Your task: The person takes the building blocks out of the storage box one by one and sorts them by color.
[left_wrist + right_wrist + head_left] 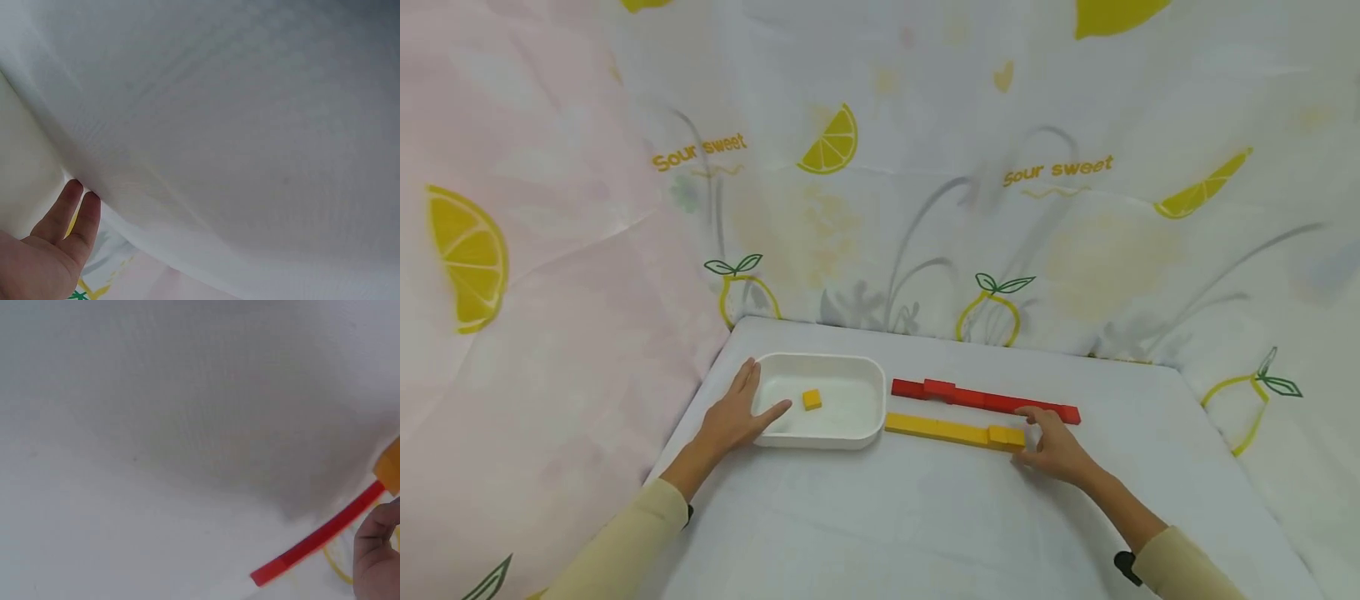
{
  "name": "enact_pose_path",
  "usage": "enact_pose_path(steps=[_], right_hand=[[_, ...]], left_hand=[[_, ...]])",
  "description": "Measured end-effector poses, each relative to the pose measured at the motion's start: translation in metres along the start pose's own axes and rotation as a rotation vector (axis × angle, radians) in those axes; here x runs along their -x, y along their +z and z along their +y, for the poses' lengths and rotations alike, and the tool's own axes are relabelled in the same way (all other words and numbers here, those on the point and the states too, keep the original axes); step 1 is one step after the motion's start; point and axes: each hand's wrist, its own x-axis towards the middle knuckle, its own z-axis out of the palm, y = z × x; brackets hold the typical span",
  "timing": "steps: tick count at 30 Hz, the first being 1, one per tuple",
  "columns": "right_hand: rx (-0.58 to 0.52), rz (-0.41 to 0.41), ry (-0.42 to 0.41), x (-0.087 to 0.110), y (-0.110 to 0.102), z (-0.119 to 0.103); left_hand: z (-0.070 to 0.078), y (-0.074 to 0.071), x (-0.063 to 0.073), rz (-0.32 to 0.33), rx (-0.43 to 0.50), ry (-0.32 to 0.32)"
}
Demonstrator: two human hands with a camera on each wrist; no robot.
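Note:
A white rectangular tray (820,440) holds one small yellow block (812,400). My left hand (741,412) rests at the tray's left end, fingers straight along the outside and thumb over the near rim; the left wrist view shows its fingertips (90,200) at the tray's side. My right hand (1056,446) is at the right end of a row of yellow blocks (940,429), thumb and index finger apart around the end. Another yellow block (1006,437) stands higher on that end. In the right wrist view, only part of the right hand (378,556) shows, beside the yellow end (389,467).
A row of red blocks (985,401) lies behind the yellow row, with one red block (939,389) raised near its left end. Under everything is a white-covered table (880,525). Lemon-printed cloth (917,208) hangs behind and at the sides.

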Motion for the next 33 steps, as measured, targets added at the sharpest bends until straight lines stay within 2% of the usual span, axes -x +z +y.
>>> enact_pose_path(steps=[3, 7, 9, 14, 17, 25, 33], right_hand=[[0.059, 0.094, -0.011, 0.006, -0.012, -0.005], [0.139, 0.229, -0.059, 0.006, -0.017, -0.023], [0.188, 0.260, -0.086, 0.003, -0.018, -0.033], [0.342, 0.229, -0.130, -0.005, -0.015, -0.048], [0.389, 0.201, -0.142, -0.011, -0.011, -0.055], [0.363, 0.218, -0.169, -0.032, -0.001, -0.084], [0.307, 0.237, -0.242, -0.046, 0.031, -0.118]], left_hand=[[0.001, 0.002, -0.003, 0.010, -0.010, 0.012], [-0.002, -0.001, -0.001, 0.012, -0.020, 0.009], [-0.002, -0.001, -0.001, 0.007, -0.008, 0.010], [0.000, 0.002, -0.003, 0.002, 0.024, 0.014], [0.001, 0.004, -0.004, -0.004, 0.019, 0.012], [0.002, 0.000, -0.005, -0.007, -0.002, 0.017], [0.003, 0.002, 0.000, -0.013, 0.000, 0.002]])
